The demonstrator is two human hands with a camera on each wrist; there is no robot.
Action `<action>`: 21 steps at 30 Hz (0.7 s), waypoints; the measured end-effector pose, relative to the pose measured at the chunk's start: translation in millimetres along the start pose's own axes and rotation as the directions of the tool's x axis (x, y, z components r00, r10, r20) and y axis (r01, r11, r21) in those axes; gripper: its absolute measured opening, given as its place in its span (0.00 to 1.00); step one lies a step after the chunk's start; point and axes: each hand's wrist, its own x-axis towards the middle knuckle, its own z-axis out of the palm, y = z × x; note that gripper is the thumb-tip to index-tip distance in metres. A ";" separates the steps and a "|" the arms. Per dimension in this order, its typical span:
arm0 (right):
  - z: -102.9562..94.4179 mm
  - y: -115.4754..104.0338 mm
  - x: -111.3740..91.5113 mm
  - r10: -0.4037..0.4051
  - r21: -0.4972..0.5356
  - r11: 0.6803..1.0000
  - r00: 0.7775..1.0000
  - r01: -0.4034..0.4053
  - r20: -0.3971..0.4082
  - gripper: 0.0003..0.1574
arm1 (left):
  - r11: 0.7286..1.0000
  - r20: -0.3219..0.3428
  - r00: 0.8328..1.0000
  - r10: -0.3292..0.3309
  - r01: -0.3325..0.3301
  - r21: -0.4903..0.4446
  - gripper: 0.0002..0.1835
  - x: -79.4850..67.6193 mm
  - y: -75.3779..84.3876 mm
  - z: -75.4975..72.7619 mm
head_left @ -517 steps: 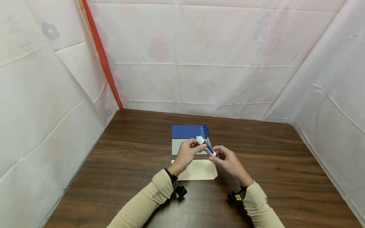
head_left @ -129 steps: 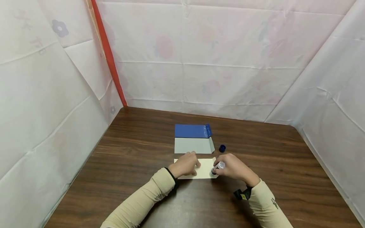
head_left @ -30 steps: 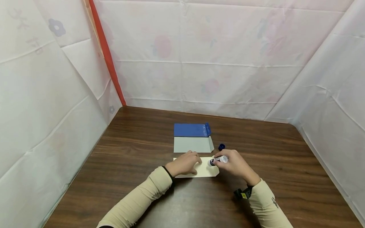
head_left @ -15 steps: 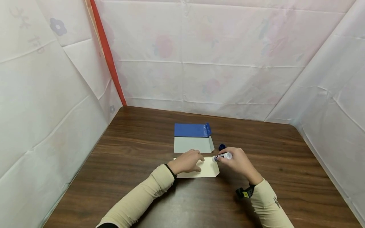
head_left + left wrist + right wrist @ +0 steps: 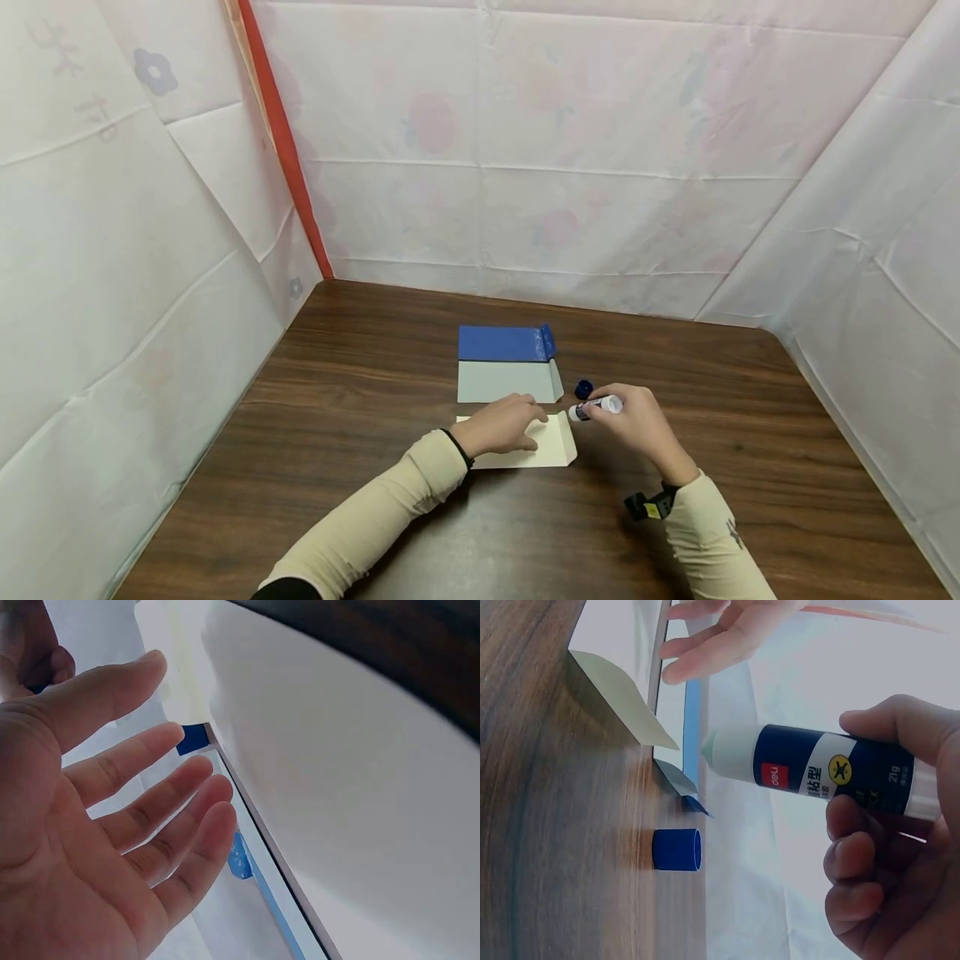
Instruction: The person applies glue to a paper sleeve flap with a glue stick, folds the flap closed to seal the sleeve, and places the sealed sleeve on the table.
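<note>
In my right hand (image 5: 636, 419) I grip an uncapped glue stick (image 5: 596, 408), with thumb and curled fingers round its barrel. In the right wrist view, the pale glue end of the glue stick (image 5: 840, 769) points toward the raised end flap of a cream paper envelope (image 5: 555, 454), apart from it. My left hand (image 5: 502, 425) is over the envelope's left part; in the left wrist view its fingers (image 5: 161, 810) are spread and loosely bent, holding nothing. Whether they touch the paper cannot be made out. The dark blue cap (image 5: 583, 389) stands on the table just beyond the glue stick.
A pale grey envelope (image 5: 502, 381) lies behind the cream one, its right flap tilted up. Against its far edge lies a blue envelope (image 5: 498, 343) with whitish smears near its flap. White printed sheets (image 5: 570, 167) hang round the brown wooden table (image 5: 375, 350).
Both hands held the glue stick at first; later my right hand alone worked it over the cream envelope's right end. Lately it moved right, off the flap, which now stands up. My left hand shifted slightly right.
</note>
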 end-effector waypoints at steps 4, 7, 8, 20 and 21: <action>-2.3 2.3 0.7 0.036 -0.002 0.999 0.999 -0.036 -0.023 0.09 | 1.000 0.007 1.000 0.007 -0.007 0.026 0.24 2.8 5.6 -1.1; -5.8 3.6 1.2 0.069 -0.018 0.997 0.997 -0.069 -0.028 0.11 | 0.999 -0.001 1.000 0.018 -0.018 0.042 0.25 4.1 9.5 -0.3; -7.4 3.9 0.9 0.078 -0.023 0.997 0.997 -0.078 -0.027 0.11 | 0.999 -0.003 1.000 0.022 -0.022 0.043 0.25 4.2 10.6 0.3; -20.1 7.5 -2.8 0.103 -0.049 0.993 0.995 -0.103 -0.005 0.14 | 0.998 0.019 1.000 0.017 -0.018 0.059 0.29 11.0 14.5 5.9; -20.1 7.8 -2.9 0.107 -0.049 0.993 0.994 -0.107 -0.003 0.14 | 0.998 0.023 1.000 0.014 -0.015 0.068 0.30 12.0 14.7 6.7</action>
